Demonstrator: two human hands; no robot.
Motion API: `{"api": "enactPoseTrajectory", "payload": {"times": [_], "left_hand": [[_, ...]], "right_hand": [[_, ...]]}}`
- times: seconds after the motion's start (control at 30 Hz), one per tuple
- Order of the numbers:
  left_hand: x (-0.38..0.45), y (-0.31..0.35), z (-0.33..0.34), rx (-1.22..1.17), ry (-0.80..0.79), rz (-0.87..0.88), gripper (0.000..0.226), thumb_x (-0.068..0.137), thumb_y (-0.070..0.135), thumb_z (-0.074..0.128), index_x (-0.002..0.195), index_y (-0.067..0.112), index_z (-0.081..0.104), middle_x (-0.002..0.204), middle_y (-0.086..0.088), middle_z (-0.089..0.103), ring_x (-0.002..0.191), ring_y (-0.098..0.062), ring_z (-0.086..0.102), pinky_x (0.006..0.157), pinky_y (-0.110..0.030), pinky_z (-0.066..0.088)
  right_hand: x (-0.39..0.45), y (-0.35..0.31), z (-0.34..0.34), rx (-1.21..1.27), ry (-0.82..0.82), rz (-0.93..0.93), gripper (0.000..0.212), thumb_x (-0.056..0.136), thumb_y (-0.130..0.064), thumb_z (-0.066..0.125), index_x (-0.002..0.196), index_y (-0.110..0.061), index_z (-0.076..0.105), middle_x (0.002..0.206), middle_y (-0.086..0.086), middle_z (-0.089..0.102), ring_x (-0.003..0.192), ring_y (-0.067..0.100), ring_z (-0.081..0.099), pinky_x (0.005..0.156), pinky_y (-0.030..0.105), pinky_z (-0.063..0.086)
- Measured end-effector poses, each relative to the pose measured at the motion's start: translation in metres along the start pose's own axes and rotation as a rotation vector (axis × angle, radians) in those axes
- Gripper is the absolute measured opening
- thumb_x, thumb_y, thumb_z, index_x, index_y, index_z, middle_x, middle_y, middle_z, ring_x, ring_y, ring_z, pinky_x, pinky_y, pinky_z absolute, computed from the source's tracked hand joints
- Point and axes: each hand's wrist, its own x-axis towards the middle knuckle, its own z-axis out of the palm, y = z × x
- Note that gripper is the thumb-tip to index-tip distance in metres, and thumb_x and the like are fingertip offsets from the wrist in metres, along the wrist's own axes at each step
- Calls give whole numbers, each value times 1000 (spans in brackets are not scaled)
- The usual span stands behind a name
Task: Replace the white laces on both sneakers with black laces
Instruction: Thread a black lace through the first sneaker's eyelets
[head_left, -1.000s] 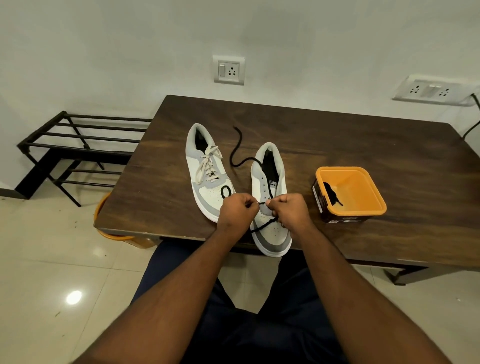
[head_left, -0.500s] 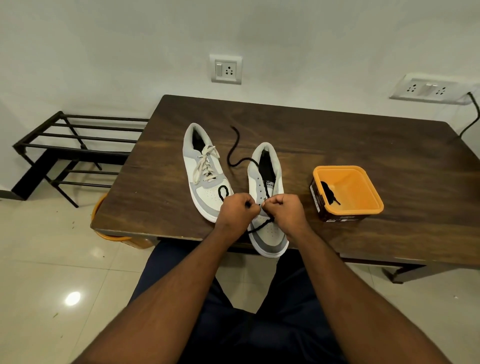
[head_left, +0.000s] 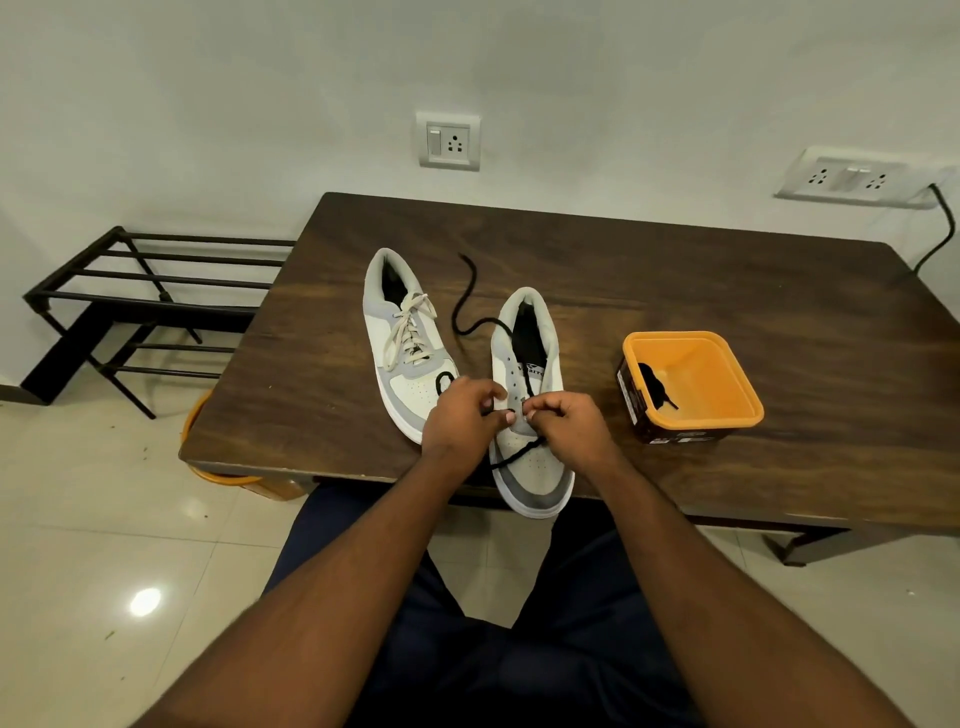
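Observation:
Two grey-and-white sneakers lie on the dark wooden table (head_left: 727, 291). The left sneaker (head_left: 402, 338) still carries its white lace (head_left: 410, 330). The right sneaker (head_left: 530, 384) has no white lace; a black lace (head_left: 465, 306) runs through its lower eyelets and trails away over the table. My left hand (head_left: 462, 421) and my right hand (head_left: 569, 428) both pinch this black lace over the lower eyelets of the right sneaker. The lace ends at the fingertips are hidden.
An orange tub (head_left: 691, 384) with another black lace (head_left: 655, 389) inside stands right of the shoes. A black metal rack (head_left: 140, 296) is on the floor at the left. An orange bucket (head_left: 208, 457) peeks out under the table's left corner. Wall sockets are behind.
My hands have stayed at the lower eyelets, and the fingers of both have shifted slightly on the black lace. The shoes and tub have not moved.

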Motion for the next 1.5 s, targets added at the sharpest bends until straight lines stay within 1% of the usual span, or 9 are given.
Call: {"api": "enactPoseTrajectory", "payload": {"times": [0.1,0.2,0.43,0.6,0.83,1.17,1.33,1.43,1.5], "left_hand": [[9,11,-11,50,-82,95,70,78,20,80,137,30,43,118,1,54,104,-18,57,85,-38,51],[21,23,-20,279,-250,179,98,81,19,77,149,49,14,132,-2,42,106,-21,55,86,-43,53],[33,21,-22,313,-306,181,62,70,23,85,120,25,48,125,-4,47,108,-25,53,89,-41,49],[28,18,-16,250,-298,194,76,57,26,93,115,18,44,122,-6,52,107,-26,52,91,-42,48],[24,23,-9,320,-244,234,75,62,28,91,118,12,43,121,-11,50,110,-30,49,91,-37,40],[25,25,-11,305,-250,166,70,67,48,84,115,20,42,122,-4,50,109,-25,53,93,-42,48],[14,24,4,192,5,117,53,74,51,76,99,22,39,106,-2,54,95,-23,54,78,-36,45],[11,20,15,121,110,88,52,73,47,76,102,20,43,102,-1,54,99,-25,53,88,-41,44],[12,18,22,197,120,98,54,75,50,72,111,20,45,118,-4,53,120,-29,48,106,-46,34]], "right_hand": [[8,3,-5,-48,-27,7,27,89,0,57,109,-7,73,96,-5,70,87,10,64,83,29,52],[17,3,-10,-80,-133,10,20,88,-6,66,107,-5,73,103,6,73,92,13,63,88,34,51],[27,-22,-18,-393,-297,-88,13,88,-7,62,79,-12,70,81,8,70,76,17,61,71,35,49],[25,-47,-27,-1080,-357,-342,14,97,-28,46,105,-20,54,102,3,64,92,26,62,69,34,44],[29,-80,-35,-1488,-450,-471,21,97,-26,49,118,-20,52,111,1,58,96,24,63,68,38,48],[93,-112,-106,-1123,181,-348,19,96,-14,47,114,-11,53,120,14,50,100,42,60,78,45,46],[71,-78,-74,-872,-44,-331,44,98,-21,46,141,-24,42,134,9,56,118,33,56,91,40,45],[55,-58,-60,-797,-206,-387,46,95,-22,55,140,-28,47,130,5,53,117,24,53,91,34,44],[47,-49,-56,-871,-251,-408,39,93,-28,59,132,-28,57,141,3,41,128,24,39,100,37,41]]}}
